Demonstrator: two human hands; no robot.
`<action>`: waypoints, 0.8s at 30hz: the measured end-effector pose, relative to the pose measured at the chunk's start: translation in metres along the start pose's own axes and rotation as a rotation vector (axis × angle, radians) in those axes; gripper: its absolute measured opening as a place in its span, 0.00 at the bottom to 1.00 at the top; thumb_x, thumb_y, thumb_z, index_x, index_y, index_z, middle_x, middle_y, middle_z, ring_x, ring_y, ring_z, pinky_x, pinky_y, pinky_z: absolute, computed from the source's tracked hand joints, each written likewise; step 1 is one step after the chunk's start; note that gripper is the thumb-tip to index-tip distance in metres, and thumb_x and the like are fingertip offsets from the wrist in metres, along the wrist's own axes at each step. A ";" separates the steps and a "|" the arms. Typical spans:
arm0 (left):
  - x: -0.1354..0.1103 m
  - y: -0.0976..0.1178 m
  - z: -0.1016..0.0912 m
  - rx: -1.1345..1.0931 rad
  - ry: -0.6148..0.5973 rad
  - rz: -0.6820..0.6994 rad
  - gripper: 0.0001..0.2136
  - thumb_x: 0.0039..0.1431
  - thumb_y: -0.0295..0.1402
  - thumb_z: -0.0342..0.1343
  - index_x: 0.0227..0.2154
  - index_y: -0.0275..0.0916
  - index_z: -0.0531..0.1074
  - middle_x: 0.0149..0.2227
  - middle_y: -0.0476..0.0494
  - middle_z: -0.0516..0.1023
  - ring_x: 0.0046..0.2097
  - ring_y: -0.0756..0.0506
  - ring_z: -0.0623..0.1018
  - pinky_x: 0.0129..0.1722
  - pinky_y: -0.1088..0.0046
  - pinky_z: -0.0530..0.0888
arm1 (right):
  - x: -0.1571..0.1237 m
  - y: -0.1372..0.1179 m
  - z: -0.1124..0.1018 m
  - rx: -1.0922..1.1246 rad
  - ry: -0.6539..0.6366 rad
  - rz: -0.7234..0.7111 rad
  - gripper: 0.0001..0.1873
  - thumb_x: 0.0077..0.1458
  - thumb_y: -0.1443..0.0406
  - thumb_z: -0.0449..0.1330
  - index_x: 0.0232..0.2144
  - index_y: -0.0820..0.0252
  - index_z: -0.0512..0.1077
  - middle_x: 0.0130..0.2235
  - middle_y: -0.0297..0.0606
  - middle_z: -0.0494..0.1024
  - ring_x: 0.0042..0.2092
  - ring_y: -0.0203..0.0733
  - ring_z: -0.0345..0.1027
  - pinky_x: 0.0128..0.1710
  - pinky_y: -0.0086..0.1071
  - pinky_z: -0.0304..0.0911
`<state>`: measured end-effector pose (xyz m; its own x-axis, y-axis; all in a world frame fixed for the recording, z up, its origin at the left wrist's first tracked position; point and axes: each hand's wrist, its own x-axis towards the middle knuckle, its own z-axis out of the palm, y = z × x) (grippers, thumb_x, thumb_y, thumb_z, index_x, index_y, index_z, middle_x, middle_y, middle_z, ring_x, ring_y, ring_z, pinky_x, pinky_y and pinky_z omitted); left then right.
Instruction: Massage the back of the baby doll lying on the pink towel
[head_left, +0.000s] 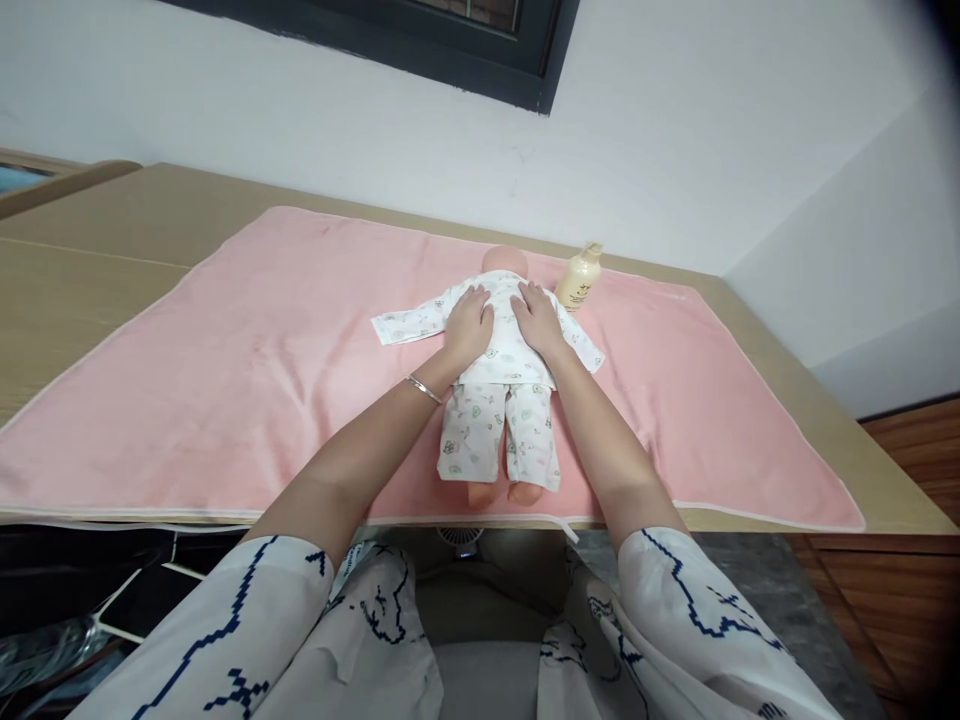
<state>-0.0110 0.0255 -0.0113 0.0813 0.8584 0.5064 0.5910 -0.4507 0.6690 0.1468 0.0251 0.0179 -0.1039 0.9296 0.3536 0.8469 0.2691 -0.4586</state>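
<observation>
A baby doll [506, 350] in white patterned pyjamas lies stretched out on a pink blanket [300, 330], its head away from me and its feet toward the table's front edge. My left hand [469, 325] rests flat on the left part of the doll's upper body, fingers extended. On the right part lies my right hand [537, 315], likewise flat with fingers stretched. Bare fabric shows between the two hands. Neither hand grips anything. A pale yellow pump bottle [580, 277] stands just beyond my right hand, beside the doll's sleeve.
The blanket covers much of a wooden table [97, 240] set against a white wall. A dark window frame [480, 50] is above. A wooden cabinet [892, 590] stands at the lower right, and a small fan [459, 540] shows below the table edge.
</observation>
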 end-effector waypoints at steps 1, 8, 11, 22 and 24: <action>0.000 0.000 0.000 -0.002 0.000 0.002 0.19 0.66 0.31 0.43 0.55 0.33 0.70 0.64 0.37 0.69 0.68 0.40 0.63 0.69 0.56 0.60 | 0.001 0.004 0.002 0.010 0.016 0.005 0.33 0.66 0.52 0.41 0.64 0.64 0.60 0.68 0.49 0.59 0.71 0.50 0.46 0.70 0.50 0.42; -0.005 0.016 0.000 0.138 -0.004 -0.022 0.19 0.66 0.29 0.41 0.54 0.31 0.70 0.61 0.31 0.70 0.66 0.34 0.65 0.67 0.52 0.62 | -0.001 0.007 0.000 -0.031 0.018 0.015 0.35 0.66 0.49 0.41 0.65 0.66 0.59 0.68 0.52 0.58 0.71 0.54 0.46 0.69 0.50 0.42; -0.006 0.030 0.000 0.248 -0.043 -0.008 0.18 0.65 0.26 0.41 0.52 0.27 0.70 0.59 0.28 0.72 0.65 0.35 0.67 0.67 0.55 0.62 | 0.001 0.011 -0.006 -0.098 -0.002 -0.001 0.34 0.66 0.49 0.42 0.64 0.63 0.60 0.67 0.51 0.61 0.69 0.57 0.49 0.67 0.53 0.44; 0.027 0.000 -0.007 0.162 -0.259 -0.129 0.27 0.71 0.37 0.37 0.65 0.23 0.54 0.70 0.27 0.52 0.72 0.39 0.50 0.71 0.64 0.48 | -0.020 -0.047 -0.015 -0.398 -0.058 0.031 0.25 0.66 0.59 0.40 0.51 0.70 0.68 0.49 0.60 0.75 0.52 0.63 0.69 0.52 0.52 0.62; 0.023 0.007 -0.009 0.226 -0.241 -0.102 0.26 0.71 0.36 0.36 0.65 0.22 0.55 0.70 0.26 0.54 0.72 0.38 0.52 0.71 0.63 0.50 | -0.016 -0.040 -0.016 -0.337 -0.096 0.024 0.25 0.67 0.58 0.40 0.51 0.69 0.69 0.51 0.60 0.75 0.54 0.62 0.68 0.54 0.52 0.61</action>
<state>-0.0123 0.0393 0.0100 0.1837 0.9415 0.2825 0.7667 -0.3171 0.5582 0.1229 -0.0048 0.0442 -0.1170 0.9584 0.2604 0.9727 0.1635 -0.1649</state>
